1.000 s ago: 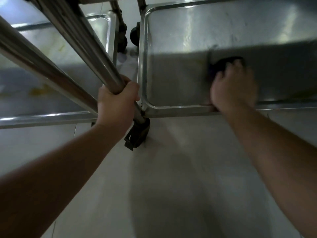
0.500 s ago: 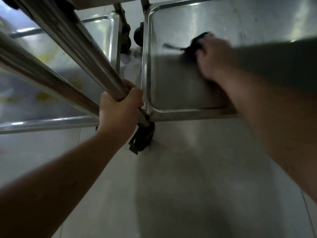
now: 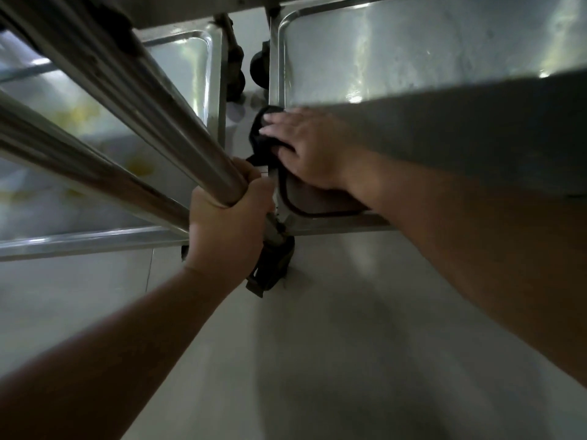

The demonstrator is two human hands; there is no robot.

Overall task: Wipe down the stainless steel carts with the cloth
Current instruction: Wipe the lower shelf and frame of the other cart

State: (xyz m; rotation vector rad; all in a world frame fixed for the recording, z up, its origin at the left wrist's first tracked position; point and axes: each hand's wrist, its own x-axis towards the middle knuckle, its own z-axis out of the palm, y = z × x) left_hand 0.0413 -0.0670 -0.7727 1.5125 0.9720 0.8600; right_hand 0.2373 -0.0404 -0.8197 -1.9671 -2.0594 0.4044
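now our left hand (image 3: 227, 223) grips the post (image 3: 178, 134) to steady the cart, while our right hand (image 3: 313, 150) (fingers flat) presses the cloth (image 3: 262, 139) on the shelf (image 3: 413, 58) rim.

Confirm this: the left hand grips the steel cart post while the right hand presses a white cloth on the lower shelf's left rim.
Not quite: the head view shows a dark cloth, not white. Left hand grips the steel cart post; right hand presses it on the lower steel shelf's left rim.
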